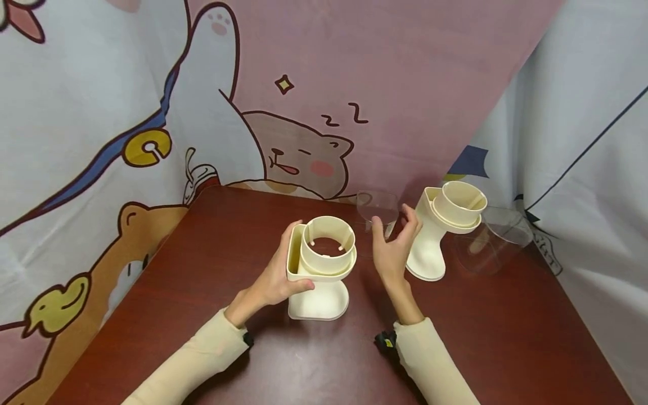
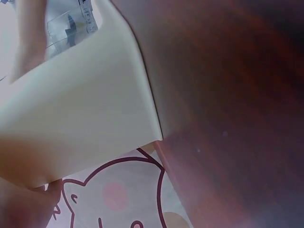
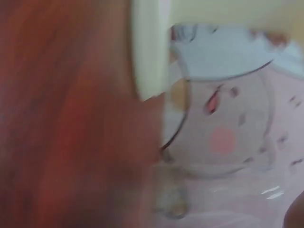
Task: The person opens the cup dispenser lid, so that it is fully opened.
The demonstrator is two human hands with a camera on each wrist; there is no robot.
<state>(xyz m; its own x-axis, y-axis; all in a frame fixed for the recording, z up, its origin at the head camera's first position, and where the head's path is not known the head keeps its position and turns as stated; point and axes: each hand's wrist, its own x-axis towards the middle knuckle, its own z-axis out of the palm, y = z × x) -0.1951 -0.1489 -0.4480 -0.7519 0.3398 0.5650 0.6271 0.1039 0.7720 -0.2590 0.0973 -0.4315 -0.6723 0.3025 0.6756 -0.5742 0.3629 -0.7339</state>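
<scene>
A cream plastic stand (image 1: 319,301) with a round collar and a flat foot is at the middle of the table. My left hand (image 1: 277,275) grips its upper left side, thumb across the front. In the left wrist view the stand's pale body (image 2: 90,95) fills much of the picture. Right of the stand, my right hand (image 1: 397,247) is raised with thumb and fingers spread, holding nothing. Just beyond it is a clear container (image 1: 377,203); contact cannot be told. The right wrist view is blurred, with a cream edge (image 3: 149,52) of a stand at its top.
A second cream stand (image 1: 427,256) is upright to the right of my right hand. Behind its right side lies another clear container (image 1: 498,242). The dark red table (image 1: 202,247) ends at a printed cloth backdrop (image 1: 405,84).
</scene>
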